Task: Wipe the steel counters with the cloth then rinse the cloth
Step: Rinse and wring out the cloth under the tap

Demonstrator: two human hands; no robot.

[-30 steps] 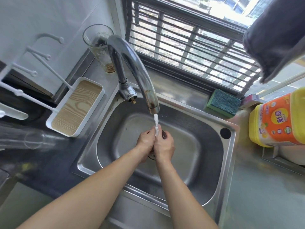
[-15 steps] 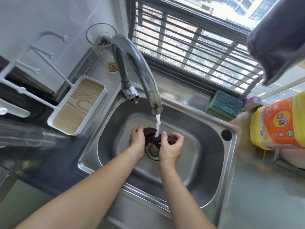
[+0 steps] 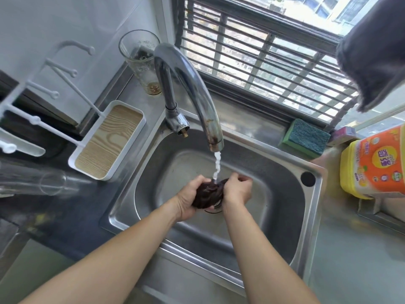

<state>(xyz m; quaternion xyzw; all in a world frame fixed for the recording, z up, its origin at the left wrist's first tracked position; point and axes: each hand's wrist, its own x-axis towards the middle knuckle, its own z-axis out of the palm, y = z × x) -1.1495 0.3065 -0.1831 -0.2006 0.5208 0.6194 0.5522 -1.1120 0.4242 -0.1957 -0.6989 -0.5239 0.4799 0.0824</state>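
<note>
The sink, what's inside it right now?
Inside the sink, the left hand and right hand grip a dark wadded cloth under the faucet's running water. The drain beneath is mostly covered; only its rim shows.

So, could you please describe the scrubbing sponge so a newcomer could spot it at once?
Start at the steel sink below the barred window. On the ledge behind its far right corner lies the sponge: a green block with a rough teal top, left of the yellow-orange bottle.
</note>
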